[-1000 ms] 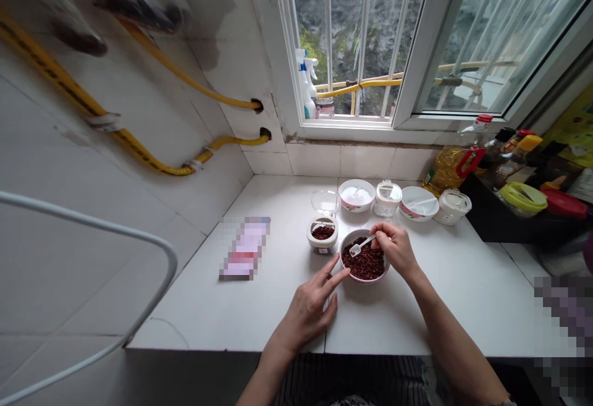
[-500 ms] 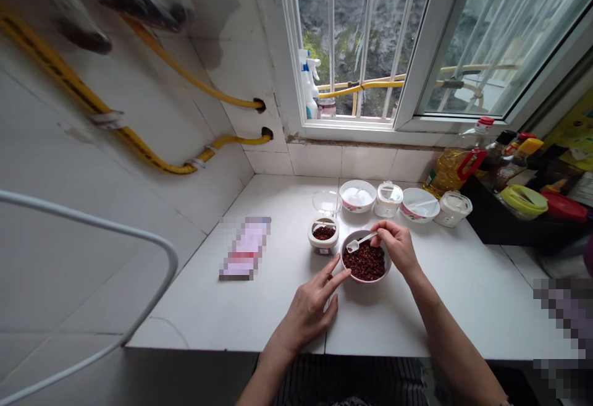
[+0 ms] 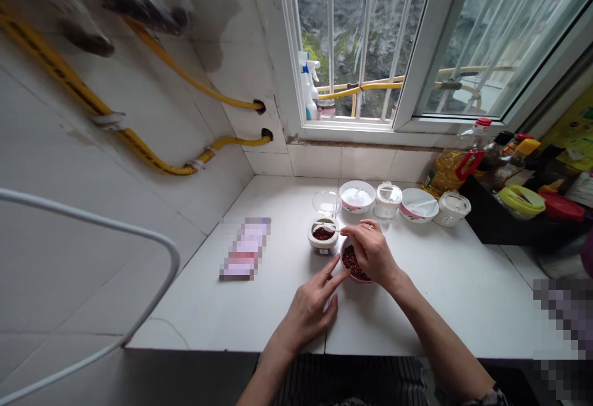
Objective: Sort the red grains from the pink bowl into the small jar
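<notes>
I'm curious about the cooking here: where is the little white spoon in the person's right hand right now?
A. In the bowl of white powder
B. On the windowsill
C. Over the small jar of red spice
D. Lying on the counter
C. The right hand holds the white spoon out over the small jar, left of the bowl of red spice.

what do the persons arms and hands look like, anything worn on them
Both forearms are bare, with no gloves on either hand. The right hand wears a thin ring on one finger, and a bit of dark patterned sleeve shows near the right elbow at the bottom edge. The left hand shows no ring or watch, and no sleeve is in view on that arm.
</notes>
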`<state>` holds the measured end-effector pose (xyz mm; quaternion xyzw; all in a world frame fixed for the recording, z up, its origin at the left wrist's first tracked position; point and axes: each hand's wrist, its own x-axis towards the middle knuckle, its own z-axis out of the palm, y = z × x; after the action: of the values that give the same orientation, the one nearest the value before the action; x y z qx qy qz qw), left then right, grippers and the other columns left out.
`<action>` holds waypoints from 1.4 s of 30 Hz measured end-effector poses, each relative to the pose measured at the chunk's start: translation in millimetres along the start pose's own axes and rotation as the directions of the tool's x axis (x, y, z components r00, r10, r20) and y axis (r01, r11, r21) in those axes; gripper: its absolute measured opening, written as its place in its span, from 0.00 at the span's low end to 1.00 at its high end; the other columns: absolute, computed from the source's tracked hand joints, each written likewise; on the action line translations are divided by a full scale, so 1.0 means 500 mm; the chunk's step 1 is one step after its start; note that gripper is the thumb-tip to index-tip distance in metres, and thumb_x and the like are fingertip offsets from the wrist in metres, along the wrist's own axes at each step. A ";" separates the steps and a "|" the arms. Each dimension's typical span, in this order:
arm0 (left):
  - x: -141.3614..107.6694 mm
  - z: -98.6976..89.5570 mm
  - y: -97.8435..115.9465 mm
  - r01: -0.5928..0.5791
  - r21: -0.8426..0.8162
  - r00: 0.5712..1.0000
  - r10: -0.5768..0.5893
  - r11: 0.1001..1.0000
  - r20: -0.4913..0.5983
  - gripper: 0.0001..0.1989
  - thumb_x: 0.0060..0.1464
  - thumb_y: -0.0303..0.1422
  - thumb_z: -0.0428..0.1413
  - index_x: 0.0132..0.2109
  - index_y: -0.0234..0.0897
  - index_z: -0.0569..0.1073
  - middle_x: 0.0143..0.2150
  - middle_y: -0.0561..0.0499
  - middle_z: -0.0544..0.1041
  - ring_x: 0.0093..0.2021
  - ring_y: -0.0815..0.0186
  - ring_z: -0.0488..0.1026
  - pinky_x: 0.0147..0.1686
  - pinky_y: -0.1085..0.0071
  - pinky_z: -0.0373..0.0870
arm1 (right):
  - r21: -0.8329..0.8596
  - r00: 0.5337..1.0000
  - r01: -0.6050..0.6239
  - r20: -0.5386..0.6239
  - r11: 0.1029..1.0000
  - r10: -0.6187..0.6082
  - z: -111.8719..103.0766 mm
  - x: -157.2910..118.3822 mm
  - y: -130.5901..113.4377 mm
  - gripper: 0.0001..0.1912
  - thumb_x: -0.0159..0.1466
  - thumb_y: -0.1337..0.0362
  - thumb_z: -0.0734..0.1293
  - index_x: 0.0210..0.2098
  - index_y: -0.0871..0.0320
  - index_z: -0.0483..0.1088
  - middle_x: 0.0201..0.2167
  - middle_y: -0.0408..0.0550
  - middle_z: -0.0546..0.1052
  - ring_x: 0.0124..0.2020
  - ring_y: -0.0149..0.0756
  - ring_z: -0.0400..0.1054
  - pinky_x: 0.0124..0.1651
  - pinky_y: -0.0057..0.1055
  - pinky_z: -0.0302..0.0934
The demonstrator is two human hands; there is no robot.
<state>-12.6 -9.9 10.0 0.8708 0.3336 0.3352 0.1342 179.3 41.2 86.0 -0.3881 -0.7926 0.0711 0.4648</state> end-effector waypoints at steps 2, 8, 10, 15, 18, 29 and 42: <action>0.001 0.000 0.000 -0.003 0.001 1.000 0.003 1.000 0.002 0.36 0.57 0.20 0.48 0.70 0.45 0.57 0.72 0.43 0.57 0.64 0.57 0.68 0.57 0.63 0.73 | -0.007 0.998 -0.036 -0.059 0.999 0.036 -0.016 -0.003 0.003 0.12 0.67 0.72 0.58 0.41 0.55 0.73 0.33 0.47 0.83 0.34 0.38 0.75 0.52 0.42 0.63; 0.002 -0.002 0.002 -0.013 0.000 1.000 0.013 1.000 -0.003 0.34 0.57 0.20 0.48 0.70 0.44 0.58 0.72 0.43 0.58 0.66 0.58 0.66 0.58 0.63 0.72 | -0.001 0.935 -0.343 -0.093 0.939 0.342 -0.061 -0.027 0.038 0.10 0.63 0.69 0.60 0.32 0.54 0.73 0.21 0.43 0.78 0.33 0.41 0.73 0.44 0.36 0.65; 0.002 -0.001 0.001 -0.012 0.001 1.000 0.012 1.000 0.002 0.34 0.58 0.20 0.48 0.69 0.44 0.58 0.72 0.42 0.58 0.66 0.58 0.66 0.58 0.63 0.72 | -0.037 0.932 -0.363 -0.022 0.931 0.363 -0.056 -0.035 0.050 0.11 0.61 0.69 0.60 0.29 0.53 0.73 0.21 0.43 0.77 0.33 0.40 0.72 0.44 0.36 0.64; 0.001 0.002 0.000 -0.013 0.003 1.000 0.013 1.000 -0.012 0.33 0.58 0.20 0.48 0.68 0.44 0.60 0.71 0.42 0.59 0.64 0.58 0.68 0.58 0.62 0.73 | -0.052 0.925 -0.373 0.061 0.926 0.376 -0.029 -0.038 0.054 0.11 0.58 0.69 0.60 0.25 0.54 0.72 0.26 0.46 0.81 0.34 0.40 0.73 0.48 0.38 0.64; 0.000 0.003 0.000 -0.004 -0.006 1.000 0.004 1.000 -0.012 0.33 0.58 0.20 0.48 0.68 0.44 0.60 0.71 0.42 0.59 0.63 0.58 0.69 0.56 0.63 0.74 | 0.054 0.898 -0.439 0.054 0.897 0.437 -0.032 -0.034 0.050 0.11 0.58 0.69 0.60 0.26 0.54 0.71 0.21 0.43 0.78 0.28 0.38 0.73 0.45 0.36 0.65; 0.000 0.000 0.002 0.002 0.005 1.000 -0.002 1.000 0.005 0.35 0.58 0.20 0.48 0.70 0.45 0.57 0.72 0.43 0.58 0.65 0.58 0.68 0.57 0.63 0.73 | 0.107 0.881 -0.473 0.034 0.874 0.472 -0.051 -0.027 0.050 0.10 0.58 0.69 0.60 0.25 0.54 0.71 0.16 0.40 0.76 0.22 0.35 0.71 0.41 0.33 0.65; 0.002 -0.003 0.003 -0.006 0.010 1.000 0.006 1.000 -0.001 0.34 0.58 0.20 0.48 0.70 0.45 0.57 0.71 0.42 0.59 0.64 0.58 0.68 0.56 0.63 0.74 | 0.010 0.881 -0.472 0.040 0.881 0.472 -0.043 -0.035 0.063 0.11 0.58 0.69 0.59 0.25 0.54 0.71 0.16 0.40 0.76 0.22 0.36 0.69 0.42 0.35 0.64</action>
<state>-12.2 -10.5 12.2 0.8723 0.3329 0.3342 0.1286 218.5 45.6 71.0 -0.5634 -0.6818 0.1968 0.4231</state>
